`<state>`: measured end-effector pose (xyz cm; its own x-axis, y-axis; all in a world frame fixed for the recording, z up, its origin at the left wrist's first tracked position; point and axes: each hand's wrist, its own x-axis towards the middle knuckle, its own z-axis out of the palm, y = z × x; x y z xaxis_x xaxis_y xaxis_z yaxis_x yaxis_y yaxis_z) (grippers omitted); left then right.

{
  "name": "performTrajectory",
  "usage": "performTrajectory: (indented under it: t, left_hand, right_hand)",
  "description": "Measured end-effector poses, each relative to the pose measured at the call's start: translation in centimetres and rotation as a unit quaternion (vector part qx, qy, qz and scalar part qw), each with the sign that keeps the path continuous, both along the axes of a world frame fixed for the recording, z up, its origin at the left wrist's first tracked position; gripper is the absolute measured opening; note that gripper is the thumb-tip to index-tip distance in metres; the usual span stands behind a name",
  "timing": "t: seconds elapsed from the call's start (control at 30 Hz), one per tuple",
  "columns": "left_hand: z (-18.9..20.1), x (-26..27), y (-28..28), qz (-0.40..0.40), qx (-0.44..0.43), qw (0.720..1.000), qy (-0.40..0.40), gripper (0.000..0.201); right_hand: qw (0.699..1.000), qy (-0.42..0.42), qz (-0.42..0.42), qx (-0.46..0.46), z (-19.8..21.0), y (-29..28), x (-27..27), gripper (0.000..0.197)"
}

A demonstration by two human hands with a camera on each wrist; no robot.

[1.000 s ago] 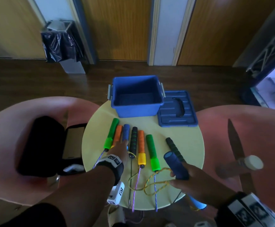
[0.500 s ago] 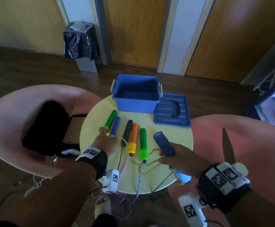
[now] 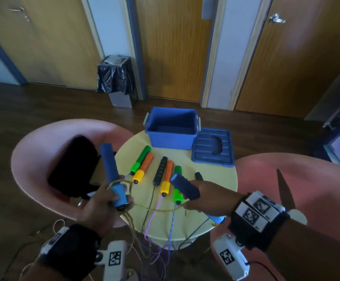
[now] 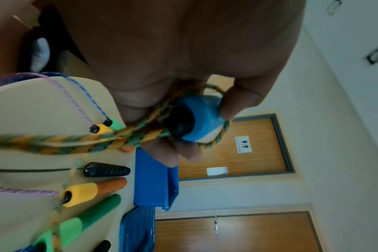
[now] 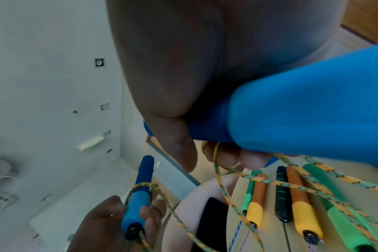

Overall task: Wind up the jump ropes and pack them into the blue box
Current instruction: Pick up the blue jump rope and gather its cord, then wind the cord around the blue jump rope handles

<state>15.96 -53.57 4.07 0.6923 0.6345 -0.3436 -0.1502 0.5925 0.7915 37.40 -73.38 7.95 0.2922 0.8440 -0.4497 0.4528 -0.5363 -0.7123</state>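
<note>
STEP: wind blue-handled rope | LEFT: left hand (image 3: 104,201) grip clamped on one blue handle (image 3: 112,175) off counter's (image 3: 215,183) left edge | RIGHT: right hand (image 3: 203,197) grip clamped on other blue handle (image 3: 185,188) over near edge | ROPE: yellow-green rope (image 3: 161,209) sags between, one loop at left handle | BOX: blue box (image 3: 172,138) open at far edge | METHOD: I bring handles together, wrap taut, clear of the other ropes' cords.

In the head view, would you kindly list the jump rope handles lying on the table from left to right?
Green handle → orange handle with yellow end → black handle → second orange handle with yellow end. The handles further right are partly hidden by the right hand.
</note>
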Motion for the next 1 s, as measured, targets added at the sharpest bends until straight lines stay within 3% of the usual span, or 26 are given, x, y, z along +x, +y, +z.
performTrajectory:
  t: [0.1, 0.2, 0.23, 0.33, 0.4, 0.47, 0.53, 0.63, 0.73, 0.87, 0.93, 1.0]
  left_hand:
    - [1.1, 0.0, -0.2, -0.016, 0.025, 1.0, 0.003, 0.052]
    - [1.9, 0.4, -0.3, 0.001, 0.096, 0.992, 0.087, 0.024]
    - [2.2, 0.5, -0.3, 0.005, 0.166, 0.977, 0.13, 0.019]
    - [2.8, 0.7, -0.7, -0.02, 0.364, 0.905, 0.219, 0.028]
    - [3.6, 0.9, -1.6, -0.019, 0.366, 0.909, 0.199, 0.026]
    - [4.5, 1.5, -2.5, -0.029, 0.318, 0.935, 0.157, 0.028]
    - [5.4, 2.2, -3.6, -0.051, 0.271, 0.955, 0.11, 0.032]
    - [6.3, 3.7, -5.1, -0.095, 0.219, 0.97, 0.047, 0.023]
    - [7.1, 5.3, -6.3, -0.108, 0.23, 0.967, 0.025, 0.021]
    - [7.5, 6.8, -7.0, -0.143, 0.239, 0.96, 0.014, 0.041]
    - [7.8, 7.2, -7.2, -0.17, 0.206, 0.964, -0.009, 0.049]
    - [8.1, 7.5, -7.3, -0.202, 0.204, 0.958, -0.007, 0.054]
  right_hand:
    - [0.998, 0.002, 0.055, -0.033, 1.3, -0.3, -1.3, 0.015]
    - [0.983, 0.034, 0.148, -0.107, 2.8, -0.6, -2.6, 0.019]
    - [0.973, 0.034, 0.184, -0.135, 3.3, -0.7, -3.0, 0.02]
    - [0.961, 0.022, 0.228, -0.157, 3.8, -0.7, -3.6, 0.024]
    - [0.979, -0.004, 0.175, -0.101, 3.7, -0.4, -3.9, 0.041]
    - [0.998, 0.023, 0.053, 0.002, 3.6, 0.1, -4.0, 0.054]
    - [0.988, 0.075, -0.079, 0.105, 3.6, 1.0, -4.1, 0.043]
    - [0.958, 0.131, -0.205, 0.149, 3.5, 2.3, -4.0, 0.033]
    - [0.945, 0.188, -0.227, 0.144, 3.8, 3.1, -4.1, 0.034]
    - [0.922, 0.241, -0.241, 0.186, 4.8, 3.3, -3.9, 0.027]
    - [0.916, 0.261, -0.235, 0.193, 5.0, 3.5, -3.6, 0.038]
    - [0.929, 0.238, -0.215, 0.182, 5.5, 3.6, -3.3, 0.058]
